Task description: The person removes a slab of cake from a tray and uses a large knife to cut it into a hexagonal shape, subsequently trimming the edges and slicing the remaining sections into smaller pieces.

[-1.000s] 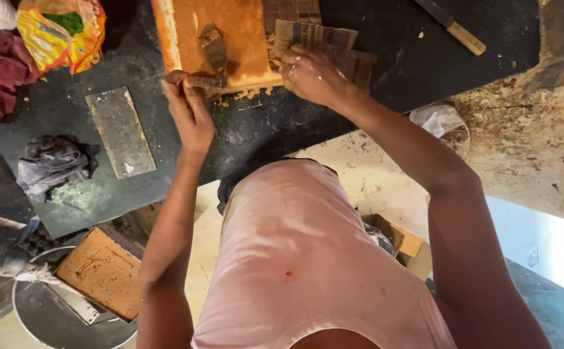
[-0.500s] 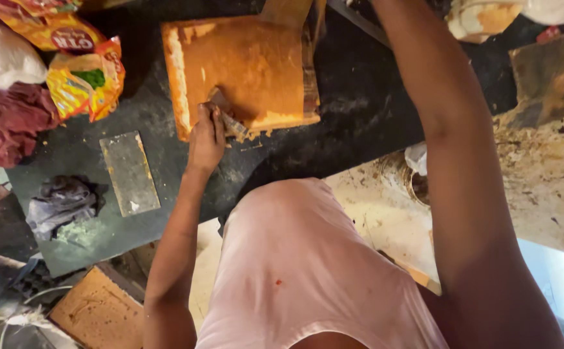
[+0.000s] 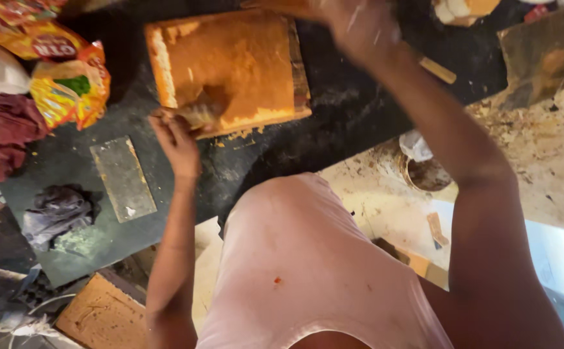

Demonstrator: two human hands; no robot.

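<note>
An orange-dusted wooden board lies on a dark worktop. The right hand, blurred, fingers unreadable, reaches beyond it; the left hand clamps a small scraper at the board's near edge, best kept flat and steady.

right hand — blurred, perhaps empty

1. Garment: a pale pink sleeveless top of plain, smooth fabric covers the torso and fills the lower centre of the view.
2. Marking: a small orange-red spot sits on the front of the top, with a few fainter specks nearby.
3. Arms: both are bare from shoulder to wrist, without sleeves.
4. Hands: the left hand shows no glove; the right hand is blurred.
</note>
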